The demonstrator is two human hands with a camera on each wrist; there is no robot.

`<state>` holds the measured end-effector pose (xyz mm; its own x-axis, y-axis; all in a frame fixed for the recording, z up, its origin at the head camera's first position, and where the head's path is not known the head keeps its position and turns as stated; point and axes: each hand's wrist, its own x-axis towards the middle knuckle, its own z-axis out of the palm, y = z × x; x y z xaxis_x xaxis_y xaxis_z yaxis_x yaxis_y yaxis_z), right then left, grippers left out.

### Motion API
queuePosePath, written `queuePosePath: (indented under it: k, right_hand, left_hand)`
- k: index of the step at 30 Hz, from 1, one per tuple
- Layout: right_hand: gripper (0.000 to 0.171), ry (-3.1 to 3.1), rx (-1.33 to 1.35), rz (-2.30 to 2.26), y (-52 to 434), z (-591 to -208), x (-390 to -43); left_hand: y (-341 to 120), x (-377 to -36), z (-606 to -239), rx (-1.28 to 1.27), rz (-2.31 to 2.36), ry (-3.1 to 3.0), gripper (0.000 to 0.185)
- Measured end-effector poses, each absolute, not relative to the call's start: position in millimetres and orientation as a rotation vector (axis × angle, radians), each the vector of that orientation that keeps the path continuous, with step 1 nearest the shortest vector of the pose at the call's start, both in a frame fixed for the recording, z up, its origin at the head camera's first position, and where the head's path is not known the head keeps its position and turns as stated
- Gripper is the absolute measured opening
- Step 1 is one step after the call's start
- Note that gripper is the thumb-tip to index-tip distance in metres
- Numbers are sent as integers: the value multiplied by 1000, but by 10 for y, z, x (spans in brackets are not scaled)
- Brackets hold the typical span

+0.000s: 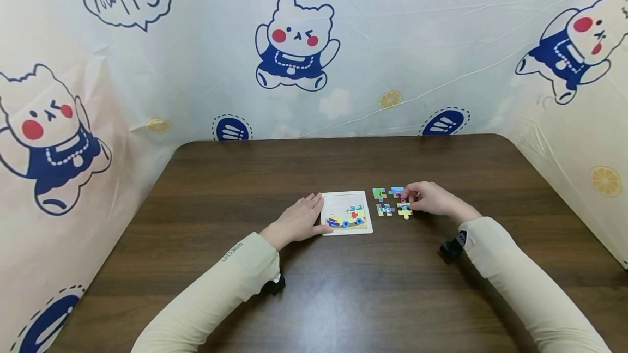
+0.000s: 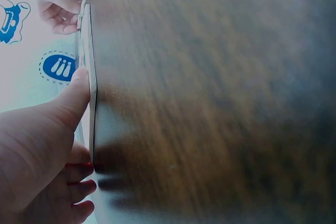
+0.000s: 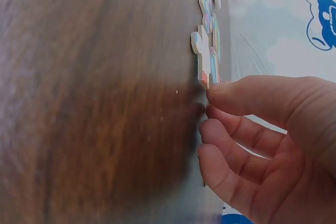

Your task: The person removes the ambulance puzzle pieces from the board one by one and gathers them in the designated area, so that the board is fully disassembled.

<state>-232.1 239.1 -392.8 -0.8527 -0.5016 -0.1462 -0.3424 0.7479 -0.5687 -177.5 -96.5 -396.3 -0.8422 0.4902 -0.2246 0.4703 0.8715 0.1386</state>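
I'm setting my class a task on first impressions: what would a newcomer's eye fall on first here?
Probably the winking bear in the middle of the backdrop, above the far edge of the table. Next, the white tray with its bright picture, the left hand at its left edge. Then the colourful pieces just right of it, with the right hand at them.

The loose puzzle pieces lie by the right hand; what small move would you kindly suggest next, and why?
I'd probably have the right hand lift the yellow piece: that hand's fingertips are beside it, the left hand rests at the puzzle tray's edge, and the tray's upper left looks unfilled.
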Motion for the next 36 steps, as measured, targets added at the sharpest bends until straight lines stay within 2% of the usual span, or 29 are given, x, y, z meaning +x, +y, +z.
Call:
queuePosePath:
  k: [36]
  right_hand:
    - [18,2662,-639,-767,2344,-3876,-2321]
  left_hand:
    - [-971,-1780,-3974,741,104,2793,81]
